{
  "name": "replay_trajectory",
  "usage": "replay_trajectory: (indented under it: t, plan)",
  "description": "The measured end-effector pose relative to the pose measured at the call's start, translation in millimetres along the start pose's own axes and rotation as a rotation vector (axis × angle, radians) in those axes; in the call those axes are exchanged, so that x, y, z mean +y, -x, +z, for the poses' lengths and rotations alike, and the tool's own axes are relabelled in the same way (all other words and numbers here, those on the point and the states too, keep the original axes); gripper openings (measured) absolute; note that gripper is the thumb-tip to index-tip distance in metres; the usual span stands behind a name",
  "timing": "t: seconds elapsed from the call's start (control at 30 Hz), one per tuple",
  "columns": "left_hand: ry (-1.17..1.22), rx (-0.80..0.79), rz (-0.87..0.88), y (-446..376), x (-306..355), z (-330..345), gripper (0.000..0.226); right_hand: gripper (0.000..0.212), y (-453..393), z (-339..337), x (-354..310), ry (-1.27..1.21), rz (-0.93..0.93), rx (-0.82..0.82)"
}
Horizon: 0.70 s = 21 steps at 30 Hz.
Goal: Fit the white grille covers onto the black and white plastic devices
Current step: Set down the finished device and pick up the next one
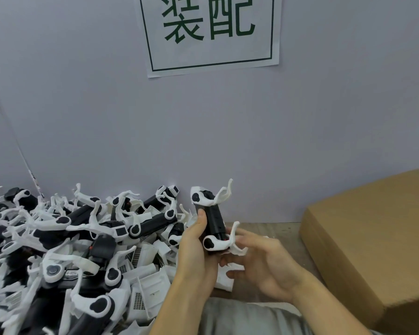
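I hold one black and white device point(213, 220) upright in front of me, with white curved arms at its top and bottom. My left hand point(196, 247) grips its black body, thumb along the left side. My right hand point(260, 259) is beside it, palm up, fingers loosely spread under the lower white arm. A white piece point(224, 278) lies below my hands; whether it is a grille cover I cannot tell. White grille covers point(140, 290) lie among the pile.
A big heap of black and white devices point(65, 240) fills the left of the wooden table point(264, 229). A brown cardboard box point(373, 240) stands at the right. A grey wall with a green-lettered paper sign point(211, 32) rises behind.
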<state>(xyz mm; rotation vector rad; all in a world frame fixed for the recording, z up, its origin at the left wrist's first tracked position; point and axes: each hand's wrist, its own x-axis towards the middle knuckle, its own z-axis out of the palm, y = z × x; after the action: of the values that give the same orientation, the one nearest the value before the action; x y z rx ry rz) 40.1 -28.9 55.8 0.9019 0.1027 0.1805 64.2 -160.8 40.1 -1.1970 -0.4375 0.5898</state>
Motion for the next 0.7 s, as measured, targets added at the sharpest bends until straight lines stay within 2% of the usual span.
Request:
replay_trajectory:
  t: [0.07,0.1,0.17,0.23,0.3,0.4,0.47,0.57,0.63,0.7]
  plan:
    - [0.104,0.046,0.061,-1.5,9.8,0.9,0.031,0.05,-1.8,-9.1,-0.1,0.097,-0.031,0.1]
    - [0.152,0.065,0.09,-2.8,15.6,0.7,0.028,0.044,-4.2,-13.1,2.8,0.287,-0.051,0.213]
    - [0.162,0.106,0.146,-6.5,24.8,-1.2,0.026,0.035,-5.6,-14.2,10.9,0.839,-0.105,0.398]
    - [0.073,0.171,0.183,-10.3,27.1,-4.5,0.018,0.048,-5.3,-8.2,19.8,1.193,-0.119,0.322]
    - [-0.083,0.231,0.197,-12.8,22.6,-6.9,0.019,0.058,-6.3,0.1,26.9,1.367,-0.077,0.191]
    - [-0.294,0.208,0.183,-15.1,8.7,-6.2,0.025,0.023,-8.7,2.8,26.3,1.547,-0.159,0.218]
    - [-0.353,0.187,0.162,-16.5,0.6,-4.6,0.023,0.034,-8.5,-5.5,21.9,1.519,-0.165,0.316]
    - [-0.359,0.205,0.147,-18.8,-0.9,-5.5,0.018,0.038,-7.2,-26.3,11.9,1.331,-0.133,0.516]
    - [-0.422,0.222,0.189,-17.2,-0.5,-8.3,0.028,0.036,-6.8,-35.9,4.6,1.037,-0.163,0.638]
    - [-0.51,0.235,0.24,-17.0,-5.1,-11.4,0.038,0.031,-7.3,-33.7,-3.3,0.635,-0.224,0.658]
